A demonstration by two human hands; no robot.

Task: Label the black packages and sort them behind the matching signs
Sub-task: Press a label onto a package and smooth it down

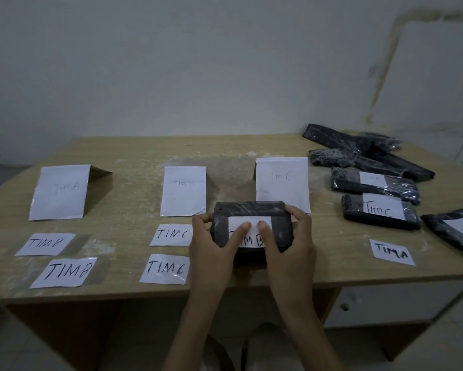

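Person seated at the wooden surface (pixel 134 156), working with bare hands.

- The left grip (pixel 211 245) is clamping the left end of the black package (pixel 251 207), with its thumb (pixel 245 227) pressing on the white label (pixel 251 219) stuck to the top face.
- The right grip (pixel 292 242) is clamping the right end, fingers curling over the far edge and thumb pressing on the same label, just beside the left thumb.
- The label is reading "TIM B", partly hidden by the thumbs.
- The package is sitting low at the near middle of the surface, in front of the gap between the TIM B sign (pixel 183 191) and the TIM C sign (pixel 282 183). Cannot tell whether it is resting on the wood.
- The TIM A sign (pixel 60 192) is standing folded at the far left.
- Loose labels are lying flat: two "TIM B" slips (pixel 47 243) near left, two "TIM C" slips (pixel 171 234) just left of the left grip, and one "TIM A" slip (pixel 392 254) near right.
- On the right, a package marked "TIM C" (pixel 380 211) is lying beside other labelled packages, with an unlabelled pile (pixel 358 151) behind them.
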